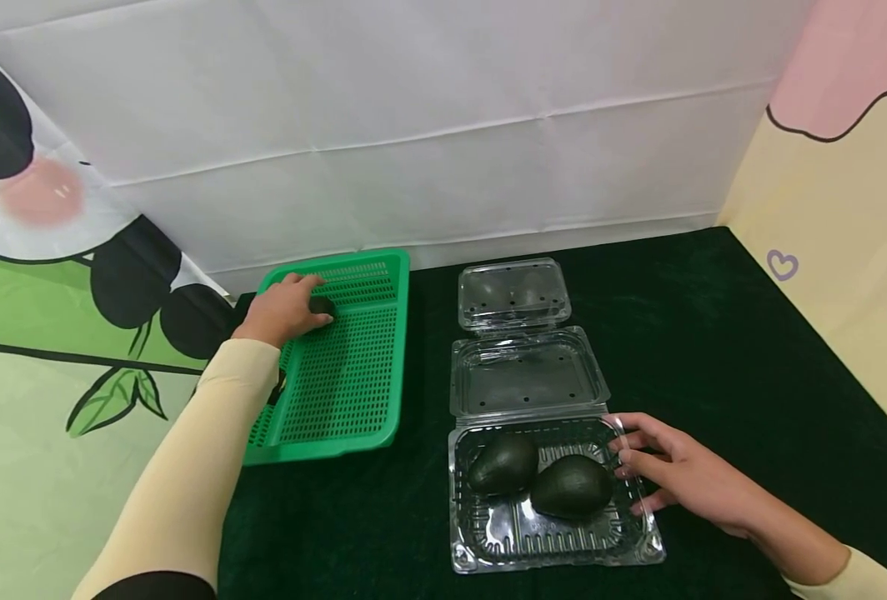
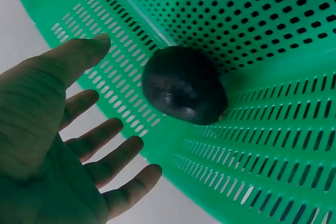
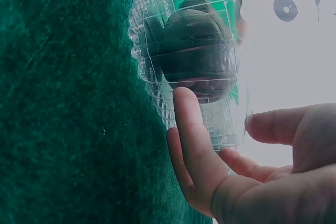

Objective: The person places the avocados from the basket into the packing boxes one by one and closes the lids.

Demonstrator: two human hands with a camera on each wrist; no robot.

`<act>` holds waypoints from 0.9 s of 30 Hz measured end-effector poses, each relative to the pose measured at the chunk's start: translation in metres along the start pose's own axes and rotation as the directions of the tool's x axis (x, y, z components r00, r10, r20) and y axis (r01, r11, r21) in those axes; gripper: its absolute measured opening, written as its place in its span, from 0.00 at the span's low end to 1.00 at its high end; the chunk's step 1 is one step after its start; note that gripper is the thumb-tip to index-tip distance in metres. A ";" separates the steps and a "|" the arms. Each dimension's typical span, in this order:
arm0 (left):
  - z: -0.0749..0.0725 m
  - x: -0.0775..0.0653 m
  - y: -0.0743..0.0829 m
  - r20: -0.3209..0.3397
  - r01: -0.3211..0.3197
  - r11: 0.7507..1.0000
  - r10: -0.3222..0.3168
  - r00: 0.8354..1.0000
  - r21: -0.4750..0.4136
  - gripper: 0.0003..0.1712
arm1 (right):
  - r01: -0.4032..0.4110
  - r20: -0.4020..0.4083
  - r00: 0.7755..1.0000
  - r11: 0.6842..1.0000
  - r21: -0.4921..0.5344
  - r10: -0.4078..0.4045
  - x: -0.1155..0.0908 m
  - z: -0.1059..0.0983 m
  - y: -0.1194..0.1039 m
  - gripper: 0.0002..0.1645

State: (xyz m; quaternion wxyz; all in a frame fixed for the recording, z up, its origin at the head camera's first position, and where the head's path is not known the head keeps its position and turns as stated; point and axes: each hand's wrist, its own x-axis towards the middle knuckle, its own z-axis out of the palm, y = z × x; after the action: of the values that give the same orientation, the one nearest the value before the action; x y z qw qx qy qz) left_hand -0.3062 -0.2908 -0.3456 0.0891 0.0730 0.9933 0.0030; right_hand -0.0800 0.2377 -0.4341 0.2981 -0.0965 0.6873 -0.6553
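Observation:
A dark avocado (image 2: 184, 85) lies in the far left part of the green plastic basket (image 1: 400, 358). My left hand (image 1: 282, 310) reaches over the basket's left rim beside it. In the left wrist view the fingers are spread, with a gap between them and the avocado. My right hand (image 1: 679, 471) is at the right side of an open clear clamshell box (image 1: 518, 558), fingers along its outer wall and thumb by the rim. Two dark avocados, a left one (image 1: 505, 464) and a right one (image 1: 573, 486), lie side by side in its base.
The open box's lid (image 1: 528, 375) is folded back, away from me. Behind it stands a closed clear box (image 1: 514, 293) with dark round shapes inside. Dark green cloth (image 1: 684, 317) covers the table, and a white curtain (image 1: 428, 125) hangs at the back.

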 end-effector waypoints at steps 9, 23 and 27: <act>0.013 0.011 -0.006 -0.015 0.015 0.999 -0.016 1.000 -0.044 0.44 | 0.005 -0.001 1.000 1.000 0.002 -0.005 0.000 0.001 0.000 0.34; 0.031 0.014 -0.014 0.006 0.023 0.998 -0.022 1.000 -0.067 0.46 | -0.007 -0.009 1.000 1.000 0.007 0.007 -0.001 0.000 -0.001 0.34; 0.036 0.015 -0.016 0.001 0.017 0.997 -0.017 1.000 -0.074 0.47 | -0.009 -0.011 1.000 1.000 0.005 0.009 0.000 0.001 0.000 0.35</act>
State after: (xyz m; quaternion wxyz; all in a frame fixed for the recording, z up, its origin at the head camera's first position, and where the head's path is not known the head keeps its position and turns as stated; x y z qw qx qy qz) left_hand -0.3169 -0.3045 -0.3838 0.0922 0.0610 0.9931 0.0388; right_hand -0.0792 0.2373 -0.4339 0.2974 -0.0891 0.6875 -0.6564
